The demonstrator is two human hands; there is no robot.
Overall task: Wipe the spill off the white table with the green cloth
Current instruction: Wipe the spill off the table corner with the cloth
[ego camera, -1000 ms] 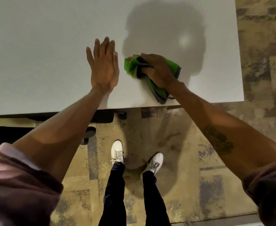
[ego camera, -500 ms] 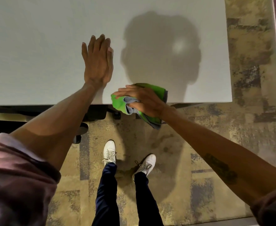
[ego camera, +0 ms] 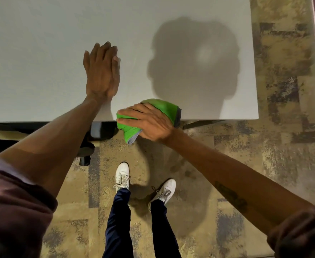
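Observation:
The green cloth [ego camera: 166, 108], bunched with a grey underside, sits at the near edge of the white table [ego camera: 41, 53], partly hanging over the edge. My right hand [ego camera: 149, 123] lies on top of it and grips it, fingers pointing left. My left hand [ego camera: 101, 71] rests flat on the table top, fingers together and pointing away from me, a short way up and left of the cloth. No spill is visible on the white surface; a head-shaped shadow falls across the table to the right of my left hand.
The table's right corner [ego camera: 256, 116] ends over patterned carpet [ego camera: 283, 90]. A black chair base [ego camera: 89, 146] sits under the near edge at left. My legs and white shoes [ego camera: 123, 175] stand just in front of the table.
My right hand has dragged the green cloth from the table's middle toward me to the near edge, where it now overhangs. My left hand has stayed flat on the table.

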